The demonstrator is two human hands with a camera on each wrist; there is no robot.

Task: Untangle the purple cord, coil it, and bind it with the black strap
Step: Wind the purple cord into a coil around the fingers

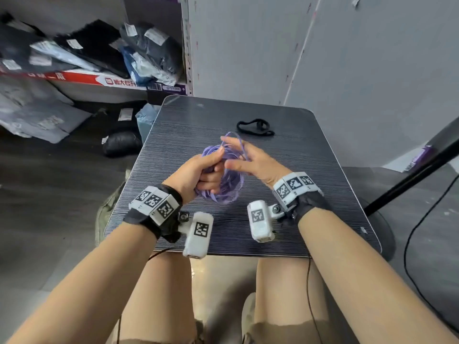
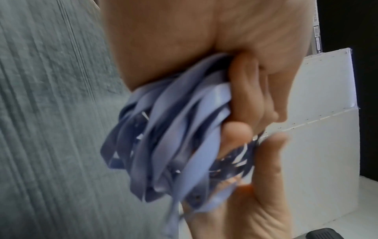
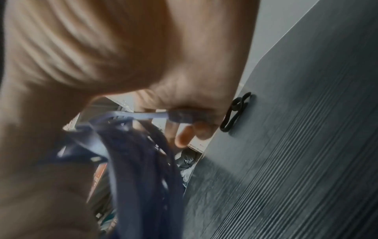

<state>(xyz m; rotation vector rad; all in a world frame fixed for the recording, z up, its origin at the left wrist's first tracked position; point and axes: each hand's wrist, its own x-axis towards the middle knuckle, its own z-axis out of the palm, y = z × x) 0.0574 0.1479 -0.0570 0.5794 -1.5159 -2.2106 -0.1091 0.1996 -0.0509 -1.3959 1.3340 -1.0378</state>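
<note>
My left hand (image 1: 211,171) grips a coiled bundle of flat purple cord (image 1: 229,188) above the middle of the dark striped table (image 1: 310,194); its fingers curl round the loops of the cord (image 2: 174,137). My right hand (image 1: 237,155) is just right of the bundle, fingers spread and fairly straight. One loose strand (image 1: 242,145) runs over those fingers, and it shows as a pale strand (image 3: 139,115) in the right wrist view. The black strap (image 1: 255,127) lies loose on the table beyond both hands, untouched, with the same strap (image 3: 235,113) just past my right fingertips.
Bagged clothing and a red-and-white box (image 1: 74,78) are piled on the floor and shelf to the left. A grey wall panel (image 1: 248,45) stands behind the table. A black pole (image 1: 409,180) slants at the right, and a black cable (image 1: 417,232) trails on the floor.
</note>
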